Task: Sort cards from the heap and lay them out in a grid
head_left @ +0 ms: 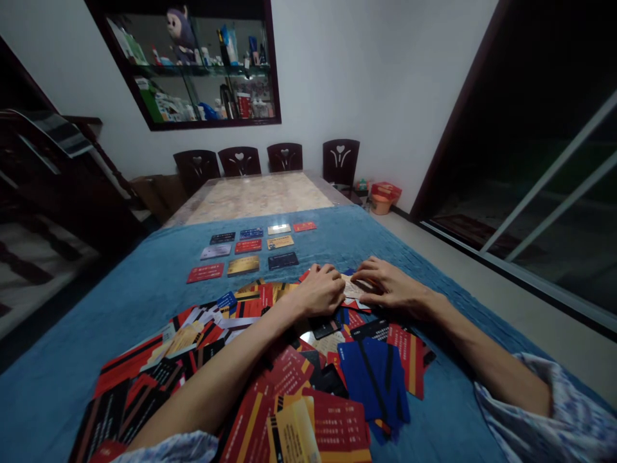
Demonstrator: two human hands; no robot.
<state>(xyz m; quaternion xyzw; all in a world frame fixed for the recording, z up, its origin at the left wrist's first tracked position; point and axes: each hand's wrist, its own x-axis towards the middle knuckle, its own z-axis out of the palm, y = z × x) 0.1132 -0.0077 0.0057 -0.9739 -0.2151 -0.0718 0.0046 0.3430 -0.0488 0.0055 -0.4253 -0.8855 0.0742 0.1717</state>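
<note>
cannot see the fingertips of the left hand (pixel 322 288), curled down onto the pile (pixel 337 418); impossible to tell a grip there from a mere rest. just as unclear for the right hand (pixel 388 283), with thumb and forefinger parted around one end of a pale card (pixel 354 289): pinching or only touching, impossible to say. can make out just part of that card between the fingers. cannot read the small print anywhere, nor see the stretch of pile under the left forearm (pixel 241 360) or beyond the bottom edge. both sleeves (pixel 554 399) cut off by the picture's edges. past the glass door (pixel 544 179), too dark to make out much. on the wall, can see a cabinet (pixel 214 124) with glass shelves, holding a plush toy (pixel 180 32) above and a red tub (pixel 244 105) below, among bottles and boxes mostly too small to identify. beside the far chair (pixel 340 161), can spot an orange bucket (pixel 380 204) under a red box (pixel 387 191), with contents out of sight. find the pale card directly between the two hands, at the far side of the pile, near blue cards (pixel 373 373) lying closer in. ahead and left of the left hand, can count ten cards (pixel 248 245) laid apart in three rows on the blue cloth (pixel 144 283).
</note>
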